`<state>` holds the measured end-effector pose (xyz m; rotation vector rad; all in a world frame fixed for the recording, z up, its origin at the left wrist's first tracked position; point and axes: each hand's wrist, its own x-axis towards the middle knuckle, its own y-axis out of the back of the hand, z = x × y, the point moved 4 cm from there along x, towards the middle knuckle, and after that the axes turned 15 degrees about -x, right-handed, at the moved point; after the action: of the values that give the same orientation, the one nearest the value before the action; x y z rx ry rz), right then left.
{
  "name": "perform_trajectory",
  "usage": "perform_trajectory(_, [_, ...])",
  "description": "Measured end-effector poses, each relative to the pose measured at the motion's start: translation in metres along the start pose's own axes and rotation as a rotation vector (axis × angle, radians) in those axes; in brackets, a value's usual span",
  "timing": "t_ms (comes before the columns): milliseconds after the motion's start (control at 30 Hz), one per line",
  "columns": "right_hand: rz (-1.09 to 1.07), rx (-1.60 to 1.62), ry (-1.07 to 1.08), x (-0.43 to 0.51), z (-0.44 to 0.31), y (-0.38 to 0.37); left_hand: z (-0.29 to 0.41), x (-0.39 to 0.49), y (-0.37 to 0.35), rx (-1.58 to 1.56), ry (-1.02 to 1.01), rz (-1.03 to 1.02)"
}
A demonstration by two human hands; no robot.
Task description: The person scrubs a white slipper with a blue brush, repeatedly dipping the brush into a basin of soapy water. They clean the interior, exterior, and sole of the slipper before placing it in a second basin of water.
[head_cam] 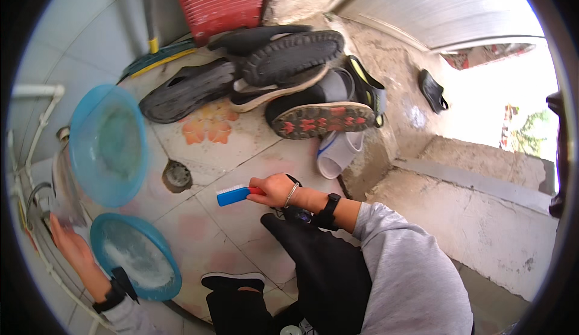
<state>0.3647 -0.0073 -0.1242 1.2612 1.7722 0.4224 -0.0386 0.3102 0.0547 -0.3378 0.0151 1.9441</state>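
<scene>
My right hand (271,190) is closed on the red handle of a scrubbing brush (233,196), whose blue head has white bristles facing away from me. At the far left my left hand (72,244) is stretched out with its palm and fingers extended, beside the lower blue plastic basin (140,258), which holds whitish, sudsy water. A second blue basin (108,145) with greenish, cloudy contents stands above it. A blurred, shiny object (68,185) is just above my left fingertips; I cannot tell what it is or whether they touch. Several shoes, among them a sneaker (323,120) lying sole outward, are ahead.
A floor drain (177,176) opens in the tiles between basins and shoes. A broom (158,59) and a red ribbed panel (221,5) stand at the back. White pipes (38,91) run along the left wall. A concrete step (466,217) rises at the right, near a doorway.
</scene>
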Motion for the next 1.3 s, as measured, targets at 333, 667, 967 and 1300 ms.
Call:
perform_trajectory(333, [0.787,-0.458,-0.622,-0.112,0.108,0.065,-0.053,-0.091,-0.075,0.302,0.098,-0.641])
perform_trajectory(667, [0.561,0.293,-0.853,-0.124,0.162,0.051,-0.127,-0.191,-0.003,0.129,0.488,-0.681])
perform_trajectory(967, [-0.575,1.224,-0.501,0.047,-0.176,0.046,-0.123,-0.222,0.034,0.383,-0.170,-0.769])
perform_trajectory(1300, [-0.799,1.235,-0.337,0.105,-0.325,-0.029,-0.063,-0.153,0.167,0.438,-0.168,-0.396])
